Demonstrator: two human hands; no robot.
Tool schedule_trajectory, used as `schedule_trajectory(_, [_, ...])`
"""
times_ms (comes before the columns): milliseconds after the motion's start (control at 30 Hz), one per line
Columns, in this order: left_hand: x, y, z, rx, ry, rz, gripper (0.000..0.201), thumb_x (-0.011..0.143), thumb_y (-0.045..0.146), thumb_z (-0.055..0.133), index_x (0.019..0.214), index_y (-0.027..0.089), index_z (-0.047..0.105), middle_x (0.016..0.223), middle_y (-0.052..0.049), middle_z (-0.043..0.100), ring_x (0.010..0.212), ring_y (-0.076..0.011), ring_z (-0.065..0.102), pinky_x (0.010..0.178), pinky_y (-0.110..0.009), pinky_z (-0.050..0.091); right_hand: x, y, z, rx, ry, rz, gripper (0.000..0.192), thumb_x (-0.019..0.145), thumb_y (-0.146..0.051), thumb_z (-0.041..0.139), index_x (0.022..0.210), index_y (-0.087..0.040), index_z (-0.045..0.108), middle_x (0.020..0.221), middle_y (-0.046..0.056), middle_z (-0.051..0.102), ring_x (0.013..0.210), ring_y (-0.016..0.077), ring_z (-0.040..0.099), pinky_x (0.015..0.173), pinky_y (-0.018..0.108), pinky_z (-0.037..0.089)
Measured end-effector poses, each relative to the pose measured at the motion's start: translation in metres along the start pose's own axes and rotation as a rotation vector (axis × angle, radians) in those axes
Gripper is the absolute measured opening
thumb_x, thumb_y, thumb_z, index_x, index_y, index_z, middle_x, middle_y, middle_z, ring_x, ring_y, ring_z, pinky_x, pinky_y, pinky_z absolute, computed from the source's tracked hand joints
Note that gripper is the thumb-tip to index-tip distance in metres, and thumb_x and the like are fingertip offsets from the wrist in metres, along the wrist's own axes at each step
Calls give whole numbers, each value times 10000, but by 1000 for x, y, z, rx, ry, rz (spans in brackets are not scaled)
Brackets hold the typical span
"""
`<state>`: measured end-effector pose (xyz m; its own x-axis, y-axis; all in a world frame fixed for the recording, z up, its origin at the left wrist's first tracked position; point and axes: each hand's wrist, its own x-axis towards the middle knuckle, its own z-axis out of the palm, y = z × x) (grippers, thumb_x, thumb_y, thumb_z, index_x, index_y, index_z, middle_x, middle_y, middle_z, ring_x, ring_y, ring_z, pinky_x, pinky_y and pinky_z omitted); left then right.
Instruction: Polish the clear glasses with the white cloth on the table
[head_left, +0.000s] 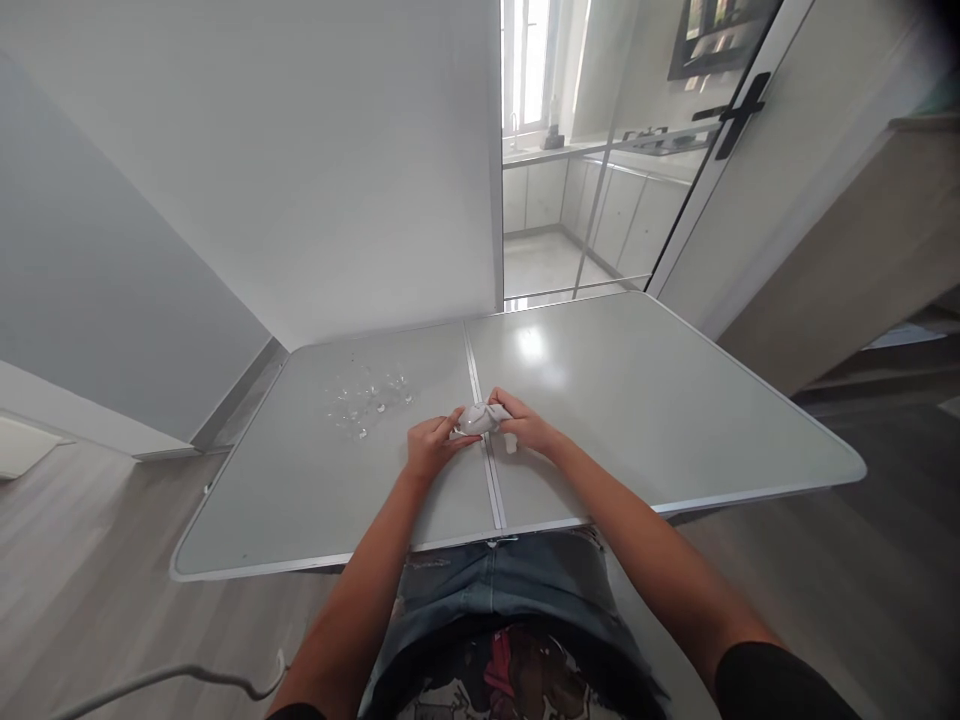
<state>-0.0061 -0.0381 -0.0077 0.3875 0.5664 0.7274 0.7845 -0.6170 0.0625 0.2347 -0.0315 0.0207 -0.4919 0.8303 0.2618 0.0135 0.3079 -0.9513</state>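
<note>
1. Small white rounded object (475,417), possibly a soft pouch or plastic piece; too small to tell contents. It sits over the table's centre seam.
2. Left hand (430,447) and right hand (525,425) pinch it from either end, fingers curled.
3. Scattered clear glassy bits (367,400) lie left of it.
4. Pale grey folding table (675,420); white walls, wood floor.

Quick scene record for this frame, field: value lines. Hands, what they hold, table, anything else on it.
left hand: fingers on the left end of a small white object
right hand: grips the same object from the right
object height: at or just above the table, cannot tell
table: grey folding top, seam down the middle
small clear pieces: scattered on the left half, apart from the hands
white cable: on the floor, lower left
</note>
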Motion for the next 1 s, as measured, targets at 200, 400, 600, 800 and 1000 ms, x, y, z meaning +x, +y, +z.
schedule_trajectory(200, [0,1,2,-21,20,1,534,828,570,705,1214,202,695,651,-15,691,533,-109,589,574,-231,383,0,6,5,-123,35,-92,251,697,-118,480,877,-239,354,800,-30,406,723,154,377,682,281,311])
schedule_trajectory(400, [-1,-1,0,17,11,41,501,829,565,708,1196,224,706,636,-29,678,561,-128,603,568,-245,355,4,11,10,-268,29,-119,265,678,-78,453,856,-242,345,760,-37,404,682,150,357,653,285,269])
schedule_trajectory(600, [2,0,2,-6,-24,45,510,841,584,683,1199,221,696,611,-4,655,532,-107,570,563,-239,352,2,4,1,48,23,21,250,665,-125,477,832,-239,329,760,-35,359,693,148,345,632,273,295])
schedule_trajectory(800, [1,3,2,-1,-17,74,485,868,538,680,1229,215,675,645,-10,677,543,-107,583,562,-240,352,3,15,10,-223,46,-101,280,684,-74,465,867,-243,335,777,-34,380,687,148,345,655,285,275])
schedule_trajectory(1000, [-1,0,6,-6,-57,33,517,820,605,695,1164,220,716,613,-6,670,521,-106,578,551,-242,344,5,16,3,-122,-19,-3,290,654,-75,451,857,-241,327,783,-31,367,711,149,353,651,278,286])
